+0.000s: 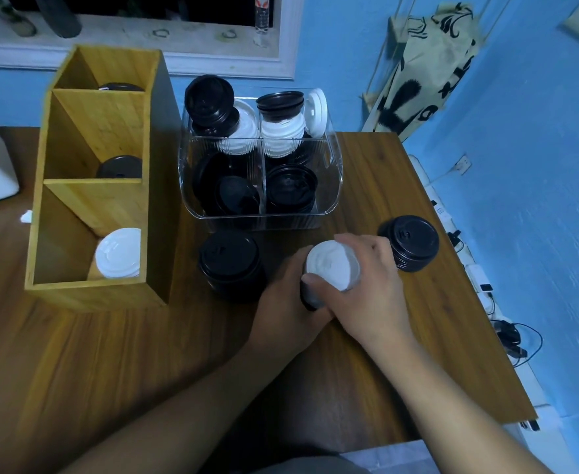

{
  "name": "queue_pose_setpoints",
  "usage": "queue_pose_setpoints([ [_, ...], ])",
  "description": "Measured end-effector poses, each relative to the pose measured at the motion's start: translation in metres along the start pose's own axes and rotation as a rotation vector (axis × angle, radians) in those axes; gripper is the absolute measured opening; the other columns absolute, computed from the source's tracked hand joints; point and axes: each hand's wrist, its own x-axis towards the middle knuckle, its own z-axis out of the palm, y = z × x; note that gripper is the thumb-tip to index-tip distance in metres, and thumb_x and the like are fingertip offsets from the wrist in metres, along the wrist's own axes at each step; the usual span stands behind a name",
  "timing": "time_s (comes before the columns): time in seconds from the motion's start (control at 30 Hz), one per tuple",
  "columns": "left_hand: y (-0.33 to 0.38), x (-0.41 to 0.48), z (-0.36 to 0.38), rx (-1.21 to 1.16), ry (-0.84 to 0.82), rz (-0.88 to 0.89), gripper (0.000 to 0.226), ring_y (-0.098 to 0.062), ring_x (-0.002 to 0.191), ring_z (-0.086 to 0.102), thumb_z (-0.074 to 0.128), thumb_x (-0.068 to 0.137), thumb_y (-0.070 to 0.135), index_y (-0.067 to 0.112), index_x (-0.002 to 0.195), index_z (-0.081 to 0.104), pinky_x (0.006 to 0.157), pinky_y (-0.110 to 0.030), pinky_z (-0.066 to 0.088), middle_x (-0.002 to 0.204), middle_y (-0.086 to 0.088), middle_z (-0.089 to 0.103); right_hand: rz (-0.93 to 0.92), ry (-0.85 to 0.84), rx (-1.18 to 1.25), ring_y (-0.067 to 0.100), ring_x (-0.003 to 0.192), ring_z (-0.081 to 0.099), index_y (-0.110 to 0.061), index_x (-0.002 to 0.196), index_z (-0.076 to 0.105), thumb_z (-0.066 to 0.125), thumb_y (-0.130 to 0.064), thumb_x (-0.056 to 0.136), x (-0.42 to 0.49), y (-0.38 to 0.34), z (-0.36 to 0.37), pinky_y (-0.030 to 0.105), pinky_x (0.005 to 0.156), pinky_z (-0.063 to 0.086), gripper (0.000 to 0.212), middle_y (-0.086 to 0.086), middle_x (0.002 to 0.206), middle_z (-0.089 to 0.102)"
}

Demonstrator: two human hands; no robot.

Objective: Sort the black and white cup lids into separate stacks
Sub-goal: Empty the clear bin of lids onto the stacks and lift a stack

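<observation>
1. Between the left black stack (228,265) and the right black stack (409,242) on the bench (110,354), my right hand (373,285) is pinching the white lid (332,263) from above.
2. My left hand (288,302) is gripping the dark lids (308,297) beneath it.

Layout, referenced to divided bin (336,179)
Bin sat on table (110,354), piled lids (240,140) inside. Three-slot rack (93,131) stood just left, slot lids (118,253) inside. In front: left stack (228,265), right stack (409,242), middle stack (332,263) between, gripped by left hand (283,313) and right hand (373,285).

Grainy wood table (400,200), bamboo-like organizer (151,186), clear ribbed plastic bin (329,186)
</observation>
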Motion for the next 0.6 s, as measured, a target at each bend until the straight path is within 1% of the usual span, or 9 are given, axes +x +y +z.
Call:
queue_pose_setpoints([
  [0.07,0.000,0.000,0.000,-0.006,0.003,0.002,0.081,0.000,0.129,0.052,0.084,0.079,0.036,0.028,0.149,0.043,0.103,-0.024,0.049,0.140,0.015,0.054,0.015,0.031,-0.047,0.009,0.114,0.046,-0.029,0.131,0.059,0.081,-0.063,0.068,0.000,-0.003,0.006,0.026,0.088,0.045,0.075,-0.011,0.120,0.043],
  [0.17,0.000,0.000,0.000,-0.010,0.003,-0.001,0.079,-0.001,0.127,0.053,0.084,0.080,0.038,0.027,0.147,0.045,0.101,-0.027,0.051,0.139,0.015,0.055,0.045,0.050,-0.112,0.011,0.110,0.044,-0.025,0.125,0.057,0.077,-0.065,0.071,0.002,-0.009,0.010,0.026,0.085,0.044,0.069,-0.008,0.116,0.041],
  [0.27,0.001,0.000,0.000,-0.025,-0.014,-0.014,0.078,-0.003,0.127,0.054,0.084,0.080,0.042,0.028,0.146,0.044,0.101,-0.033,0.053,0.138,0.016,0.055,0.058,0.051,-0.138,0.010,0.103,0.044,-0.020,0.117,0.053,0.076,-0.062,0.075,0.003,-0.011,0.010,0.020,0.079,0.039,0.064,-0.007,0.111,0.044],
  [0.33,0.000,0.000,0.000,-0.032,-0.011,-0.019,0.077,-0.003,0.125,0.055,0.082,0.081,0.041,0.027,0.146,0.044,0.101,-0.034,0.053,0.137,0.015,0.056,0.058,0.017,-0.105,0.008,0.103,0.043,-0.020,0.119,0.051,0.078,-0.059,0.076,0.002,-0.010,0.009,0.013,0.074,0.035,0.064,-0.008,0.112,0.046],
  [0.37,0.000,-0.001,0.000,-0.036,-0.009,-0.020,0.076,-0.003,0.125,0.055,0.082,0.082,0.041,0.027,0.146,0.044,0.101,-0.033,0.052,0.137,0.015,0.056,0.038,-0.009,-0.087,0.007,0.105,0.043,-0.020,0.123,0.051,0.078,-0.056,0.077,0.000,-0.009,0.009,0.011,0.075,0.034,0.065,-0.010,0.115,0.046],
  [0.43,0.000,-0.001,0.000,-0.045,-0.008,-0.024,0.074,0.000,0.124,0.055,0.080,0.082,0.041,0.026,0.147,0.045,0.101,-0.026,0.050,0.137,0.014,0.057,-0.018,-0.059,-0.042,0.006,0.111,0.045,-0.021,0.131,0.051,0.080,-0.050,0.078,-0.003,-0.005,0.010,0.012,0.082,0.035,0.068,-0.014,0.121,0.045],
  [0.47,0.000,-0.002,-0.001,-0.045,-0.007,-0.026,0.074,0.001,0.124,0.055,0.080,0.082,0.041,0.026,0.146,0.045,0.100,-0.023,0.049,0.136,0.015,0.057,-0.037,-0.071,-0.014,0.004,0.113,0.046,-0.022,0.134,0.052,0.082,-0.047,0.078,-0.003,-0.003,0.010,0.012,0.085,0.036,0.068,-0.016,0.123,0.045],
  [0.5,-0.001,-0.002,-0.001,-0.042,-0.009,-0.028,0.076,0.002,0.124,0.055,0.080,0.081,0.041,0.027,0.147,0.045,0.099,-0.021,0.048,0.137,0.015,0.057,-0.050,-0.074,0.014,0.002,0.113,0.047,-0.022,0.134,0.054,0.084,-0.045,0.077,-0.003,0.000,0.009,0.010,0.087,0.036,0.068,-0.018,0.123,0.046],
  [0.6,-0.002,-0.001,0.000,-0.052,-0.020,-0.035,0.081,-0.001,0.126,0.054,0.085,0.078,0.038,0.027,0.147,0.045,0.101,-0.023,0.049,0.138,0.014,0.056,-0.090,-0.115,0.068,-0.005,0.110,0.047,-0.024,0.132,0.057,0.087,-0.040,0.075,0.005,0.007,0.001,0.001,0.088,0.035,0.067,-0.016,0.124,0.052],
])
